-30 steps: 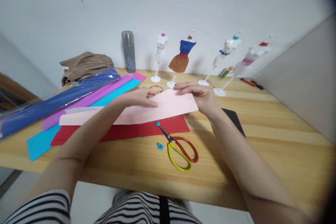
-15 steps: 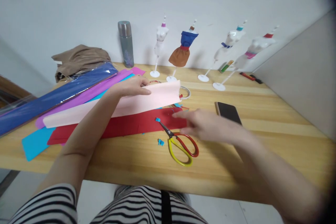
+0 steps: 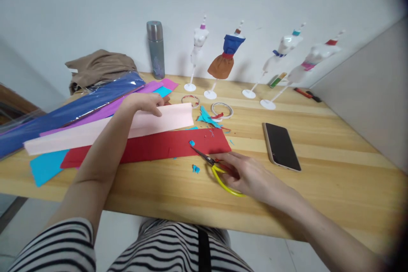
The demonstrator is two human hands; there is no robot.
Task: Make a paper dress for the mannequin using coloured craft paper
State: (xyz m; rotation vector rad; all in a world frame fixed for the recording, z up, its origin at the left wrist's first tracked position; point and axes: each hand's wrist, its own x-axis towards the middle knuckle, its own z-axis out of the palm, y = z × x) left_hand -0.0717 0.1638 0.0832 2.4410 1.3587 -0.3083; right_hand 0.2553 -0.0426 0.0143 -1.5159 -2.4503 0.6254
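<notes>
My left hand (image 3: pixel 145 103) grips the far edge of a long pale pink paper strip (image 3: pixel 105 128) and holds it just above the table. Under it lies a red paper strip (image 3: pixel 153 148). My right hand (image 3: pixel 247 174) lies over the handles of the red and yellow scissors (image 3: pixel 217 169) on the table, fingers curled round them. The scissor blades point toward the red strip's near right corner.
Blue, purple and cyan paper sheets (image 3: pixel 73 108) lie at left, a brown cloth (image 3: pixel 98 66) and a grey flask (image 3: pixel 156 49) behind. Several small mannequins (image 3: pixel 225 57) stand along the wall. Two tape rings (image 3: pixel 222 110), paper scraps and a black phone (image 3: pixel 281 145) lie on the wooden table (image 3: pixel 334 170).
My right hand let go of the pink strip and came down onto the scissors. My left hand pulled the pink strip to the left, uncovering the tape rings and scraps.
</notes>
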